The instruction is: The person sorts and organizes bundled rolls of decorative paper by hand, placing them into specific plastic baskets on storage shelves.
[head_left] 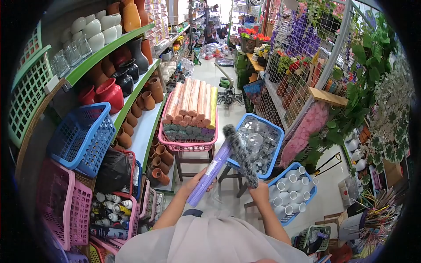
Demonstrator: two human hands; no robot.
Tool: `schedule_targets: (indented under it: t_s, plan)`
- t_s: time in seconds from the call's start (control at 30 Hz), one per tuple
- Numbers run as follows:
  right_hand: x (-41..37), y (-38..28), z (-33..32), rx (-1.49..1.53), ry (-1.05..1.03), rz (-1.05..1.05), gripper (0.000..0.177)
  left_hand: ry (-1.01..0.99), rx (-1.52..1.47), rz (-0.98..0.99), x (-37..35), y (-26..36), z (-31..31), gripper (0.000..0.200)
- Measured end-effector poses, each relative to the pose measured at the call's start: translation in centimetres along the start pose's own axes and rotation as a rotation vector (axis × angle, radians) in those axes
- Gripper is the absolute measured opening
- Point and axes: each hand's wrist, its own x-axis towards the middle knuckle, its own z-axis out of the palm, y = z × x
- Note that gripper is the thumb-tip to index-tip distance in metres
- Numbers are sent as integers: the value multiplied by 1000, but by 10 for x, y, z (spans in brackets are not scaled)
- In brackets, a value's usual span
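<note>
My left hand (204,179) is wrapped round a long purple roll (218,160) with a white label, tilted up and away from me. In my right hand (259,192) is the lower end of a grey-black fluffy duster (242,156), whose far end overlaps the top of the roll in this view. Beyond my left hand, peach rolls (189,103) and one yellow roll (213,107) are stacked over grey-green ones in a pink basket (187,146) on a stool. Behind the duster stands a blue basket (280,151) of clear containers (255,142).
At lower right, another blue basket (312,193) holds white cylinders (287,197). Green-edged shelves (142,94) with pots and bowls line the left, above stacked pink and blue baskets (83,140). A wire rack (298,83) with flowers flanks the aisle (217,90); people (210,33) sit far back.
</note>
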Motion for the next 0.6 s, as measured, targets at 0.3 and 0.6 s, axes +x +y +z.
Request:
schedule_targets:
  t_s: [0.3,0.6]
  plan:
    - [25,4,-4,2,77,98,21,-194,-261,-136,-20,-1,-1,42]
    - [14,-4,16,-153,-72,-75,22,-398,-945,-102,-26,-22,-23,27]
